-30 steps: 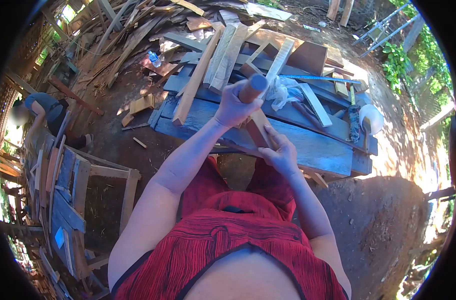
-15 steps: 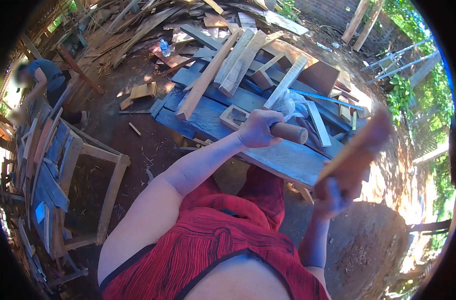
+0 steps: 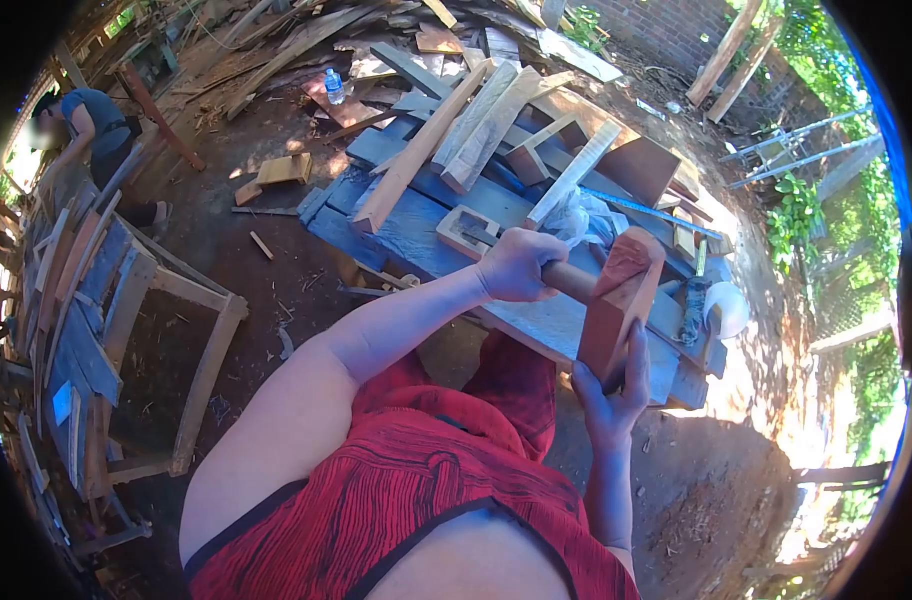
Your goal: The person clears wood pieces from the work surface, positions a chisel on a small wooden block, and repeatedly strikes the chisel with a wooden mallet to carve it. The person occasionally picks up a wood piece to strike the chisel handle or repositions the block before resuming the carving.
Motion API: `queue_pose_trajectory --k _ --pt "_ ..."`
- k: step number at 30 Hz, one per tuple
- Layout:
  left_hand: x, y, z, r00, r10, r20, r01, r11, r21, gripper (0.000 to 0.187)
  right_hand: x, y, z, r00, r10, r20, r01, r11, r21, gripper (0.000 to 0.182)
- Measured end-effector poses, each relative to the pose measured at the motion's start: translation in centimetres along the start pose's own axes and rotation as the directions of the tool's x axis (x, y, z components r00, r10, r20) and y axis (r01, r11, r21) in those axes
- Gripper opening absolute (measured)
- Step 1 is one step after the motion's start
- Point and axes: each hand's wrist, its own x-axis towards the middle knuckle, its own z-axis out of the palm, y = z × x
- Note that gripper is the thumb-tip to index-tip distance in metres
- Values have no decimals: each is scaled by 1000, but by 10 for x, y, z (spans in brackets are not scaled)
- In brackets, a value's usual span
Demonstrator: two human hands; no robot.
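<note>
My left hand [image 3: 521, 265] is wrapped around a round wooden handle [image 3: 570, 282] over the bench's near side. The handle points right, and its end meets a thick reddish wooden block [image 3: 616, 310] in this view. With thumb and fingers on either side, my right hand [image 3: 616, 400] grips the block's lower end, the block tilted upward. Just beyond my left hand is a pale wooden piece with a dark slot [image 3: 461, 232], a dark strip running from it toward my fist. Any part of the tool inside my fist is hidden.
Boards and offcuts cover the blue-grey workbench [image 3: 406, 235], beside a plastic bag [image 3: 581, 218] and a blue ruler [image 3: 636, 202]. A wooden frame [image 3: 211, 370] stands at left. A person [image 3: 96, 130] bends at far left. Scrap wood [image 3: 316, 50] lies behind, near a water bottle [image 3: 333, 87].
My right hand has swung the wooden block left, from out at the right to the handle's end. My left hand keeps its hold on the handle, nearly in place.
</note>
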Motion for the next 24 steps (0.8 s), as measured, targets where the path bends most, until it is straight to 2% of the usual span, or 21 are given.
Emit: queue_pose_trajectory --k 1,2,3,5,7,8,9,10,11,12,14,15,17,19,20,21,23,24 --pt "-1 -1 1 999 41 16 -42 999 17 29 1 -6 -3 986 167 27 -169 950 261 60" --pt "0 -3 -1 996 85 33 -86 996 39 29 2 -9 -4 945 314 95 -318 806 499 62" --pt "-3 -4 0 996 76 39 -78 996 39 29 -9 4 -10 942 321 101 -327 801 501 62" --pt "0 -5 -2 997 74 21 -75 996 47 29 -16 31 -21 886 431 -169 -282 793 541 65" --pt "0 -4 -3 998 69 15 -69 997 42 28 5 -4 -33 838 457 -299 -62 624 779 69" --pt "0 -3 -3 998 69 11 -69 997 33 28 15 -24 -26 802 422 -423 58 651 757 70" --pt "1 -3 -2 997 74 6 -74 997 33 28 9 -18 -18 804 416 -426 63 652 755 70" --pt "-1 -4 1 999 45 26 -46 998 52 28 -3 -3 -5 908 308 -285 -63 770 635 70" --pt "-2 -4 3 999 14 48 -18 997 71 29 -9 5 2 968 227 -107 -151 869 470 69" --pt "-5 -4 4 999 15 49 -19 997 69 29 -13 7 1 968 228 -109 -153 870 469 69" --pt "-5 -4 1 989 22 148 -42 990 135 28 -13 8 2 950 292 111 -312 867 389 68" --pt "-4 -5 0 989 17 149 -38 989 140 28 -13 12 0 950 292 115 -313 864 394 68" --pt "-3 -7 -1 993 102 58 -106 992 61 28 -14 25 -15 899 382 -212 -218 813 540 68" --pt "-3 -9 0 993 103 49 -106 993 54 29 -9 23 -34 806 551 -217 -204 602 772 67" --pt "-2 -9 0 993 108 39 -110 993 47 29 12 -14 -28 779 492 -388 -30 647 762 68" --pt "-1 -8 0 993 114 36 -116 992 45 29 0 0 -19 780 487 -393 -24 651 759 68" --pt "-1 -5 0 995 96 37 -99 993 69 28 -35 42 8 911 354 -214 -218 851 478 68" --pt "-3 -4 0 994 100 38 -102 993 66 28 -30 36 11 910 354 -218 -217 852 476 68"
